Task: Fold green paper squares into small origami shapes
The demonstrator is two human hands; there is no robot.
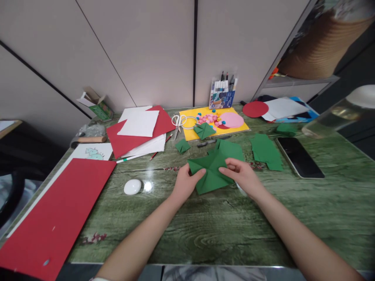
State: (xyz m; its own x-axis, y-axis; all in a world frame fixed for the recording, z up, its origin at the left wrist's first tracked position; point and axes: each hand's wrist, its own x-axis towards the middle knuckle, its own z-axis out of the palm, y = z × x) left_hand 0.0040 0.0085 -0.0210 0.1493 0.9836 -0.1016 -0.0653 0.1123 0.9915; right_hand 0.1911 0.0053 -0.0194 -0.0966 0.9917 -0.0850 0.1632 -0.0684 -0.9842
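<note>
Holds a folded green paper [210,180] over the middle of the counter [190,230]. Grips the left side with the left hand [186,180], fingers clamped on the paper, thumb on top. Grips the right side with the right hand [243,176], fingers clamped on the paper too, thumb on top. Just behind, more green sheets [233,148]. Farther back, a small green fold [183,146] on the counter, and a bigger fold [204,131] at the front of a yellow sheet [191,135]. Also on the yellow sheet, pink bits [208,118] and a pink circle [232,120]. White scissors [177,126] by the left edge, and a black pen [206,143] in front. Off to the right, green scraps [266,152], then a dark phone [300,157], lying flat. Off to the left, a round white thing [132,187]. Well over to the left, a big red sheet [61,210], sticking out past the front edge of the counter.
</note>
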